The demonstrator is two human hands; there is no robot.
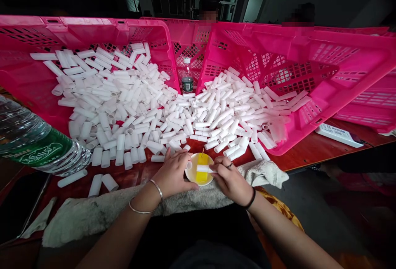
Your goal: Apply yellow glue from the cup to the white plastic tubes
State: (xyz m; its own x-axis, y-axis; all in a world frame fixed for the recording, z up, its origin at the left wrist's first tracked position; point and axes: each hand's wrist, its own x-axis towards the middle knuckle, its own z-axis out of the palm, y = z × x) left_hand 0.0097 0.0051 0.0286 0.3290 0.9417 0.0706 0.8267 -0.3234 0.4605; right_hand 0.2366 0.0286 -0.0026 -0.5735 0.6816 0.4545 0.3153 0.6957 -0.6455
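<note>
- Large bottle (pixel 27 122), tilted, near the left edge of the table (pixel 305 152): green label (pixel 38 150), white script; smaller characters beneath. I cannot read either surely.
- Small bottle (pixel 187 71), toward the far edge: dark label (pixel 187 84), pale marks, illegible to me.
- White oblong object (pixel 338 135), right, near the front edge: fine print, too small for me.

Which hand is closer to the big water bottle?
Left. The left hand is right of the big water bottle, by the left edge of the dish; the right hand is farther, by its right edge.
</note>
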